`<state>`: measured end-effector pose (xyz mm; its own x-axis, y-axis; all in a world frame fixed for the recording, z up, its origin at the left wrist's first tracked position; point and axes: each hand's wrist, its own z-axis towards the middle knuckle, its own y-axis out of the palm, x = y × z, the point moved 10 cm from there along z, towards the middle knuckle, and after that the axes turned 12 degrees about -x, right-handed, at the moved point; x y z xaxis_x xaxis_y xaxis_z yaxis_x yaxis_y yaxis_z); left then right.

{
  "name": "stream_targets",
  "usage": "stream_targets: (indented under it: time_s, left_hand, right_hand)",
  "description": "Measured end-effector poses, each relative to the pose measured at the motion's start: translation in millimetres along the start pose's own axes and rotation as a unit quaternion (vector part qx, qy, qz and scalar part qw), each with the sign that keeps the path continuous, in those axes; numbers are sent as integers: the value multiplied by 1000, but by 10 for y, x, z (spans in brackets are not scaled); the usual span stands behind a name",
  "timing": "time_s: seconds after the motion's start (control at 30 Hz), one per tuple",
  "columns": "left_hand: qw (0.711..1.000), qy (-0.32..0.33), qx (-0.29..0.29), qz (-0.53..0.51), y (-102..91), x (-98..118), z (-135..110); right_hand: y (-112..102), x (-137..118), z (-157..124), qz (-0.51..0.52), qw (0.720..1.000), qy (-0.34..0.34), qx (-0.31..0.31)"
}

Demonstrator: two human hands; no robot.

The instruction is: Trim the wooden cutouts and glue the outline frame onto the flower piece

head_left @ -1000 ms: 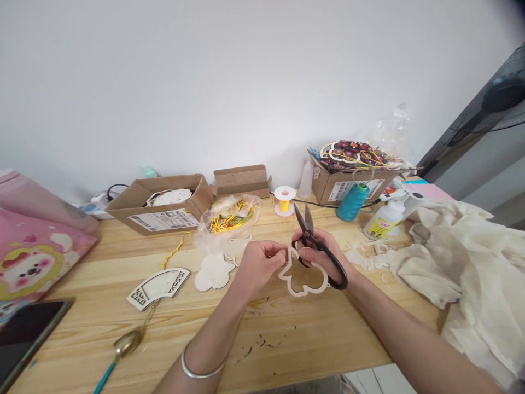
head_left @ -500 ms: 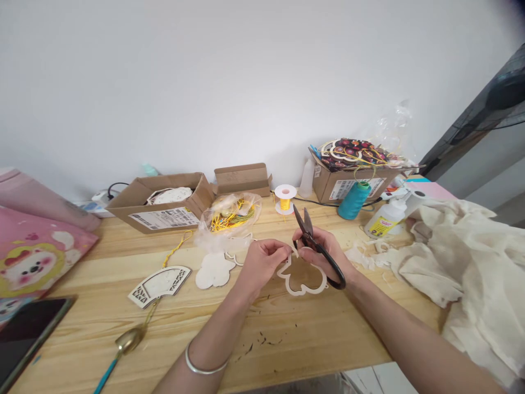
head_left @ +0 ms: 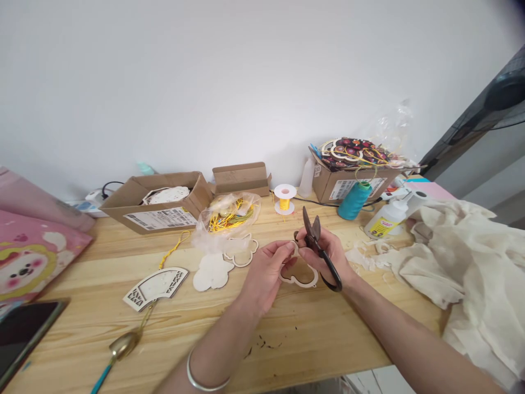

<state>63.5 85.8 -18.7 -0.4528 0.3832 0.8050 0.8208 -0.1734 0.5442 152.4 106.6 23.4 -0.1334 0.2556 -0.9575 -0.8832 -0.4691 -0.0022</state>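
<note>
My left hand (head_left: pixel 266 274) now covers more of the pale frame (head_left: pixel 304 284), pinching it nearer me than the yellow spool (head_left: pixel 284 204); my right hand (head_left: pixel 330 253) grips the scissors (head_left: pixel 314 239), so the frame seems better steadied.

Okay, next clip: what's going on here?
A person is working with both hands over a wooden table. The left hand pinches a pale, curvy-edged frame, while the right hand holds black-handled scissors, blades parted and pointing away from the person, its fingers close to the frame. Beside the left forearm lie a white cloud-shaped piece and a fan-shaped piece. A spool of yellow thread stands farther back.
</note>
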Motion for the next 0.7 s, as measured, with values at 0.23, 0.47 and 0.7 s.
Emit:
stream_targets:
  time_s: [0.23, 0.47, 0.7]
  left_hand:
    - [1000, 7, 15, -13, -13, -8, -25]
    - [998, 22, 41, -32, -32, -43, -23]
    - [998, 28, -25, -46, 102, -1, -30]
  right_hand:
    - [82, -8, -10, 1, 1000, -14, -8]
    - [103, -12, -13, -8, 1000, -26, 4]
    - [12, -40, 1, 24, 999, -28, 29]
